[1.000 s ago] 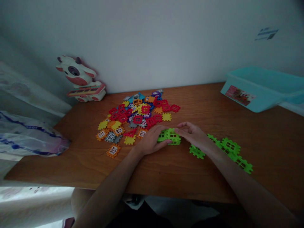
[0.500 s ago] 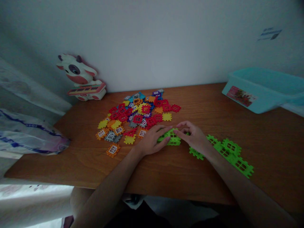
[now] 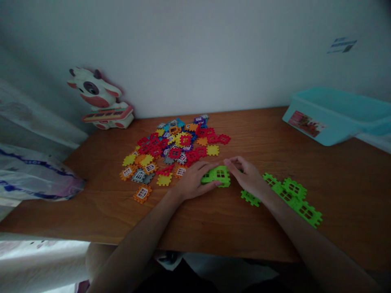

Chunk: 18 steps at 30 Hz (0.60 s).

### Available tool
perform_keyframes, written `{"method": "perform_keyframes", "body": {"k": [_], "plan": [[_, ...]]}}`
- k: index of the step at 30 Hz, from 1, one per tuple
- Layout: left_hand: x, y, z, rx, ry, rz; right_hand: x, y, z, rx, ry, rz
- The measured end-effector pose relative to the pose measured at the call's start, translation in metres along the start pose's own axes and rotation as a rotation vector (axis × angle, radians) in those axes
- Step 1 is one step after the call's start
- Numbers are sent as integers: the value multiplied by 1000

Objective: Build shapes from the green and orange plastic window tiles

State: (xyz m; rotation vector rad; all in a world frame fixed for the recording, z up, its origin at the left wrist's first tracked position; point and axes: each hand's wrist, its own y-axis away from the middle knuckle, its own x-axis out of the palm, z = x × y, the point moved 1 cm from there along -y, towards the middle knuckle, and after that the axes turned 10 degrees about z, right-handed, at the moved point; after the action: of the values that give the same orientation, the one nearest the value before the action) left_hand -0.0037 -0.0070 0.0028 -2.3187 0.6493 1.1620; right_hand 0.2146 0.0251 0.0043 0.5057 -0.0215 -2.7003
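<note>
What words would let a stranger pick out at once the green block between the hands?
On the brown table, find the heap of coloured tiles. Below its right side in the picture, the left hand grips the green block. Unlike the green pieces by the right forearm, it is held and looks boxlike.

Here's your brown wooden table, back edge along the wall! Left of centre, you've got a sprawling heap of interlocking plastic tiles, and one orange window tile lies out front, alone! On your right, a staggered cluster of green window tiles, with another green tile partly hidden by your forearm! Back left sits the cow-shaped toy keyboard; far right, the turquoise plastic bin!
</note>
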Motion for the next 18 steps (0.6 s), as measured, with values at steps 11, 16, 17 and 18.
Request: {"method": "perform_keyframes", "body": {"k": [11, 16, 17, 18], "plan": [[-1, 2, 6, -107, 136, -142, -32, -18, -25, 29, -557, -192], [-2, -2, 14, -316, 574, -321, -33, -20, -23, 73, -594, -121], [-2, -3, 16, -342, 707, -337, -33, -20, -23, 70, -603, -110], [-2, -4, 18, -355, 838, -342, -32, -21, -23, 63, -610, -105]]}}
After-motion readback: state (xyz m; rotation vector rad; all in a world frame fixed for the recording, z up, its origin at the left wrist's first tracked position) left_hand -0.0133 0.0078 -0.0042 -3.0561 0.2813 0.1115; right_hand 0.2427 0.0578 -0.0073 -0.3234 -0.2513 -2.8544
